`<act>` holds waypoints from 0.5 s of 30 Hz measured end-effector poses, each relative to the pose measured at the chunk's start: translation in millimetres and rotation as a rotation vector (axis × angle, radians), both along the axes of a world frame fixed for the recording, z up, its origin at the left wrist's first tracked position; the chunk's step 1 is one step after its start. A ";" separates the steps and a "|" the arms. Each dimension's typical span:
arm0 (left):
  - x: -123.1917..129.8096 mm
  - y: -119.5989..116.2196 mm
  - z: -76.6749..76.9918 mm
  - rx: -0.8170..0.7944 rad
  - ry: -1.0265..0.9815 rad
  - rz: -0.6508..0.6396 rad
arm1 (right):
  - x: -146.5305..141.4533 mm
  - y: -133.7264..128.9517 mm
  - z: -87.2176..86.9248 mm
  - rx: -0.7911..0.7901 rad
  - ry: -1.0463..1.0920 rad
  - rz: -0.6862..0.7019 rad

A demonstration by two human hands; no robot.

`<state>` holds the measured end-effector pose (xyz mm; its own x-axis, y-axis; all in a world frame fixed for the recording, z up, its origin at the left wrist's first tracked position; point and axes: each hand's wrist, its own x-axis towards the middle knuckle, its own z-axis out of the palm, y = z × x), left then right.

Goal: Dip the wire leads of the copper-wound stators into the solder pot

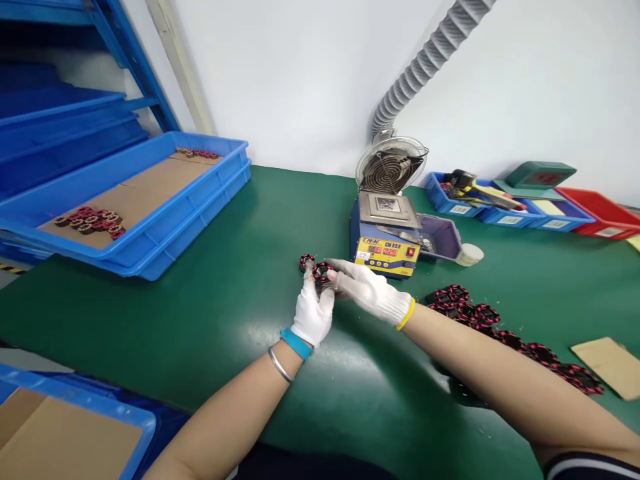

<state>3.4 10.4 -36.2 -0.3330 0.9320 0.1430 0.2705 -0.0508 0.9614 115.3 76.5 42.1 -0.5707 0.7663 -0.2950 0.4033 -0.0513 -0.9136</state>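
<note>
Over the green table, in front of the solder pot, my two gloved hands meet around small black-and-pink wound ring cores. One wound ring core (323,271) sits between my left hand (314,313) and my right hand (367,290). A second wound ring core (305,261) shows at the left fingertips. My left fingers are closed about the rings from below; a blue wristband and a metal bangle are on that wrist. The right thumb and fingers close on the nearer ring from the right. Blur partly hides the fingertips.
The solder pot (387,250) stands behind my hands, with a fan and grey duct (430,57) above. More wound ring cores (485,317) lie under my right forearm. At left, a blue tray (200,200) holds cores on cardboard. Small blue bins (510,217) and a red bin (607,217) line the back right.
</note>
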 end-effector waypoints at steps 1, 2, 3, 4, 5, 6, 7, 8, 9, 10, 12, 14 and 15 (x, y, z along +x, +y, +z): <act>-1.4 0.5 -2.0 0.012 0.008 -0.001 | 1.4 0.4 -0.2 -0.085 0.068 0.002; -2.3 0.8 -3.5 0.029 0.015 -0.021 | 2.9 2.3 -0.3 -0.153 0.099 -0.012; -2.8 1.0 -4.6 0.046 0.020 -0.053 | 4.3 5.0 -0.2 -0.201 0.093 -0.035; -2.8 1.0 -5.0 0.063 0.026 -0.093 | 5.6 7.9 0.1 -0.233 0.063 -0.055; -2.5 1.0 -4.8 0.076 0.035 -0.131 | 6.7 10.7 0.8 -0.254 0.023 -0.071; -2.1 1.3 -4.1 0.087 0.049 -0.154 | 7.6 13.2 1.9 -0.266 -0.009 -0.080; -2.0 2.0 -3.0 0.101 0.066 -0.158 | 8.6 15.4 3.6 -0.273 -0.025 -0.096; -2.5 3.3 -1.6 0.125 0.085 -0.140 | 9.8 17.7 6.0 -0.275 -0.021 -0.118; -3.7 5.2 -0.2 0.158 0.110 -0.103 | 11.4 20.4 9.0 -0.272 0.003 -0.151; -6.0 7.8 1.1 0.192 0.145 -0.044 | 13.5 24.1 12.6 -0.263 0.038 -0.194; -12.9 14.3 2.7 0.222 0.256 0.113 | 19.6 36.1 20.9 -0.188 0.083 -0.291; -20.7 21.1 3.1 0.152 0.405 0.250 | 28.0 54.8 29.9 -0.013 0.031 -0.368; -23.9 23.9 3.1 0.085 0.479 0.287 | 32.7 66.0 34.3 0.099 -0.038 -0.408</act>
<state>-20.5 34.3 -33.1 -0.4510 0.7922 0.4111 0.6902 0.0176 0.7234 147.9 142.5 76.4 -0.2043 0.9531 -0.2234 0.4020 -0.1264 -0.9069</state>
